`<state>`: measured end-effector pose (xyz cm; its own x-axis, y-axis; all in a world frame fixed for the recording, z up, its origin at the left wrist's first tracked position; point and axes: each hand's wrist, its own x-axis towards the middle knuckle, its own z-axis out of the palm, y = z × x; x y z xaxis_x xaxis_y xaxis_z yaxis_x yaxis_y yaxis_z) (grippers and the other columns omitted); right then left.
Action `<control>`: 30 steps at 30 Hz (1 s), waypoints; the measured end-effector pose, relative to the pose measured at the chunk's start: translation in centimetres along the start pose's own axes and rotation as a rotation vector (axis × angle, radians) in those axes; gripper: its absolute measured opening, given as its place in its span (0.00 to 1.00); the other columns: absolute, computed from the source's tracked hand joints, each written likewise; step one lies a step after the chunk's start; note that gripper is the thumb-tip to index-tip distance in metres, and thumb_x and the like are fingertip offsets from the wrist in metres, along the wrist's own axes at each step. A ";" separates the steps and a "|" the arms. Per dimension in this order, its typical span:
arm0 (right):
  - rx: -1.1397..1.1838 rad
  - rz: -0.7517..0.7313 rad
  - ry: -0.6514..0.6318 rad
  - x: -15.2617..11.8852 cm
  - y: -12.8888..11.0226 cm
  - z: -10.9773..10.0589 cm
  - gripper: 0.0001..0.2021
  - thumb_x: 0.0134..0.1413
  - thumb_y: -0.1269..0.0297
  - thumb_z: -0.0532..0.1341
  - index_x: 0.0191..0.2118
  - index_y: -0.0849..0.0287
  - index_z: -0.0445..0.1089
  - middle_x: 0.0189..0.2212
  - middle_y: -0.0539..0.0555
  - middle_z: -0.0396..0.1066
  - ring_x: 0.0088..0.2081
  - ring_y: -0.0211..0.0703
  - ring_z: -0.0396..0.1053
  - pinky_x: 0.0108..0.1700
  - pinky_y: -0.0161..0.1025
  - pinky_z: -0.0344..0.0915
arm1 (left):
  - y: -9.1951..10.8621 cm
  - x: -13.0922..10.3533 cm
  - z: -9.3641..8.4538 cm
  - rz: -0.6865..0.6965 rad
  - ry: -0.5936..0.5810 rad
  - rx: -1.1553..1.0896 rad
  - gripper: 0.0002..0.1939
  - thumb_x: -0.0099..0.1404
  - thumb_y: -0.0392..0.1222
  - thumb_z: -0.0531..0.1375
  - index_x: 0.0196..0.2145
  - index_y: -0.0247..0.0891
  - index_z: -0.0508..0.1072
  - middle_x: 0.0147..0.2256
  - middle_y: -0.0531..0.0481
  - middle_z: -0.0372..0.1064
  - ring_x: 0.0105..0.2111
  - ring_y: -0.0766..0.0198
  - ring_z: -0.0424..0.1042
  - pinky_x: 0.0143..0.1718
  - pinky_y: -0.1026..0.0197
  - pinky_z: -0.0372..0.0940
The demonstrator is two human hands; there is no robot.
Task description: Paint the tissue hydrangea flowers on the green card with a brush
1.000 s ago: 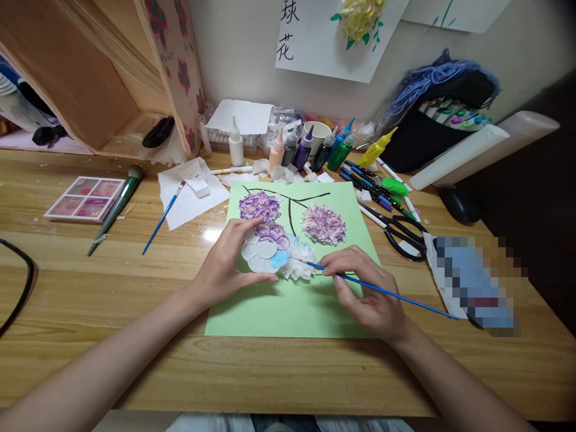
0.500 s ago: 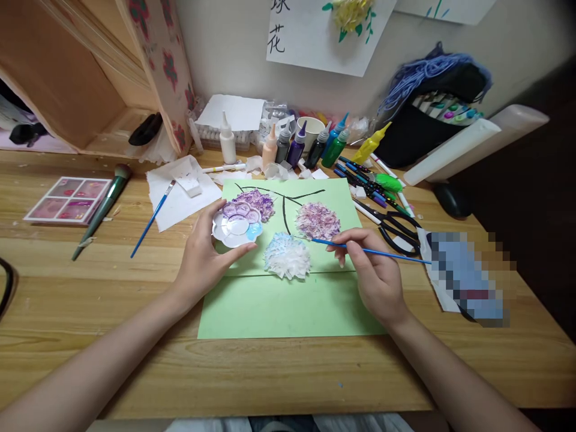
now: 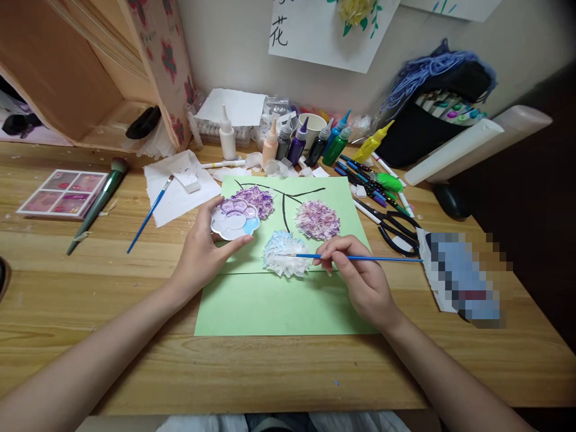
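My left hand [image 3: 204, 246] grips a flower-shaped paint palette [image 3: 234, 222] by its left edge, with purple and light blue paint in its wells. Between the fingers of my right hand [image 3: 355, 273] is a thin blue paintbrush [image 3: 360, 258]. Its tip lies over the white paper flower [image 3: 288, 267], whose upper left is tinted pale blue. That flower sits on a green sheet of paper [image 3: 279, 312] below drawn black stems. Two purple-and-white paper flowers are also on the sheet, one at the right [image 3: 317, 220] and one partly behind the palette [image 3: 263, 201].
Several paint bottles [image 3: 297, 144] stand along the back. Pens [image 3: 364, 180] and black-handled scissors [image 3: 396, 231] lie to the right, near a pixelated item [image 3: 468, 276]. At left are a second blue brush [image 3: 150, 213] on a white tissue [image 3: 171, 207], a large makeup brush [image 3: 99, 201] and a four-panel palette [image 3: 63, 193].
My right hand has moved down and left, bringing the brush tip from beside the right purple flower onto the white-and-blue flower. The left hand still holds the palette, with little movement.
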<state>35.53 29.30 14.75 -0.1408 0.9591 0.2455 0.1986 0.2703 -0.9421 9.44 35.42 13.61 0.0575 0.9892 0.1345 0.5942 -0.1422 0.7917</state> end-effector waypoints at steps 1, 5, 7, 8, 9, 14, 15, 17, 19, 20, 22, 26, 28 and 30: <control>-0.018 -0.012 -0.018 -0.1 0.0 0.0 0.08 0.68 0.63 0.53 0.39 0.54 0.69 0.34 0.51 0.69 0.33 0.39 0.66 0.36 0.38 0.64 | 0.0 0.0 0.0 -0.001 -0.003 0.000 0.39 0.57 0.55 0.66 0.61 0.41 0.58 0.61 0.40 0.61 0.55 0.50 0.68 0.46 0.52 0.71; -0.106 -0.043 -0.061 -0.1 0.0 0.0 0.09 0.68 0.64 0.52 0.39 0.54 0.69 0.36 0.53 0.70 0.35 0.41 0.67 0.38 0.39 0.65 | 0.1 0.0 0.0 0.015 0.004 -0.001 0.38 0.57 0.54 0.66 0.61 0.43 0.58 0.61 0.40 0.61 0.55 0.49 0.68 0.47 0.51 0.71; -0.135 -0.055 -0.063 -0.1 0.0 -0.1 0.09 0.68 0.64 0.53 0.39 0.54 0.69 0.36 0.52 0.70 0.36 0.40 0.67 0.38 0.38 0.64 | 0.1 0.0 0.0 0.016 0.005 0.002 0.38 0.58 0.54 0.66 0.61 0.43 0.58 0.61 0.40 0.62 0.54 0.48 0.68 0.46 0.50 0.71; -0.141 -0.060 -0.058 -0.1 0.0 -0.1 0.08 0.68 0.65 0.53 0.39 0.53 0.69 0.36 0.52 0.70 0.36 0.40 0.67 0.39 0.38 0.64 | 0.1 0.0 0.0 0.013 0.005 0.006 0.38 0.58 0.54 0.66 0.61 0.42 0.58 0.61 0.39 0.62 0.54 0.48 0.69 0.46 0.50 0.71; -0.142 -0.064 -0.049 -0.1 0.0 -0.2 0.08 0.68 0.65 0.53 0.40 0.53 0.69 0.36 0.51 0.70 0.36 0.40 0.68 0.39 0.38 0.64 | 0.1 0.0 0.0 0.012 0.005 0.011 0.38 0.57 0.54 0.66 0.61 0.42 0.58 0.61 0.39 0.62 0.54 0.48 0.69 0.46 0.50 0.71; -0.118 -0.082 -0.048 -0.1 0.0 -0.3 0.09 0.68 0.66 0.52 0.39 0.53 0.69 0.35 0.51 0.70 0.36 0.39 0.68 0.38 0.37 0.64 | 0.1 -0.1 -0.1 0.016 0.003 0.032 0.38 0.57 0.55 0.66 0.61 0.42 0.58 0.60 0.39 0.62 0.53 0.48 0.69 0.46 0.51 0.71; -0.124 -0.083 -0.061 -0.1 0.1 -0.3 0.09 0.68 0.66 0.52 0.39 0.54 0.69 0.35 0.51 0.69 0.36 0.40 0.68 0.38 0.37 0.64 | 0.1 -0.1 -0.1 0.014 0.002 0.034 0.38 0.57 0.55 0.66 0.61 0.41 0.58 0.60 0.39 0.63 0.53 0.48 0.69 0.46 0.51 0.71; -0.156 -0.082 -0.077 -0.1 0.1 -0.2 0.08 0.68 0.66 0.52 0.39 0.54 0.69 0.35 0.52 0.69 0.37 0.40 0.68 0.38 0.38 0.64 | 0.1 -0.1 -0.1 0.013 0.003 0.032 0.38 0.57 0.54 0.66 0.61 0.40 0.58 0.60 0.39 0.63 0.53 0.48 0.70 0.46 0.51 0.71; -0.191 -0.084 -0.061 -0.1 0.1 -0.2 0.08 0.68 0.65 0.53 0.39 0.54 0.69 0.35 0.53 0.70 0.37 0.41 0.69 0.39 0.38 0.65 | 0.2 0.0 -0.1 0.015 0.003 0.017 0.38 0.57 0.53 0.67 0.61 0.41 0.59 0.60 0.39 0.63 0.53 0.48 0.70 0.46 0.50 0.72; -0.200 -0.084 -0.046 -0.1 0.1 -0.2 0.08 0.68 0.65 0.53 0.39 0.54 0.69 0.35 0.53 0.70 0.38 0.42 0.69 0.39 0.39 0.65 | 0.3 0.0 -0.1 0.016 0.002 0.009 0.37 0.57 0.52 0.67 0.61 0.42 0.59 0.60 0.40 0.63 0.52 0.48 0.70 0.45 0.50 0.72; -0.196 -0.090 -0.019 0.0 0.1 -0.3 0.09 0.68 0.65 0.52 0.39 0.54 0.69 0.35 0.53 0.70 0.37 0.41 0.69 0.39 0.39 0.65 | 0.3 -0.1 -0.1 0.015 -0.001 0.008 0.37 0.57 0.52 0.67 0.60 0.43 0.59 0.60 0.40 0.63 0.51 0.48 0.71 0.44 0.49 0.72; -0.179 -0.097 -0.031 0.0 0.2 -0.4 0.08 0.68 0.66 0.52 0.39 0.54 0.68 0.35 0.51 0.70 0.36 0.40 0.68 0.38 0.38 0.64 | 0.2 -0.1 -0.1 0.011 -0.002 0.030 0.38 0.57 0.54 0.66 0.60 0.42 0.59 0.59 0.40 0.63 0.51 0.49 0.71 0.44 0.51 0.72; -0.200 -0.091 -0.042 0.1 0.2 -0.4 0.08 0.67 0.66 0.52 0.38 0.54 0.68 0.35 0.52 0.70 0.37 0.41 0.68 0.39 0.38 0.64 | 0.2 -0.1 -0.1 0.017 -0.001 0.023 0.38 0.57 0.54 0.66 0.60 0.43 0.59 0.60 0.40 0.63 0.52 0.49 0.70 0.45 0.51 0.71; -0.220 -0.094 -0.035 0.1 0.2 -0.4 0.08 0.67 0.66 0.53 0.38 0.54 0.68 0.35 0.52 0.70 0.38 0.41 0.69 0.39 0.39 0.64 | 0.2 -0.1 -0.1 0.019 -0.002 0.013 0.37 0.58 0.54 0.66 0.60 0.43 0.59 0.60 0.41 0.62 0.53 0.49 0.70 0.45 0.51 0.71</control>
<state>35.90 29.46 14.70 -0.2016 0.9265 0.3178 0.3886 0.3735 -0.8423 9.50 35.32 13.84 0.0701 0.9865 0.1480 0.6034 -0.1601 0.7812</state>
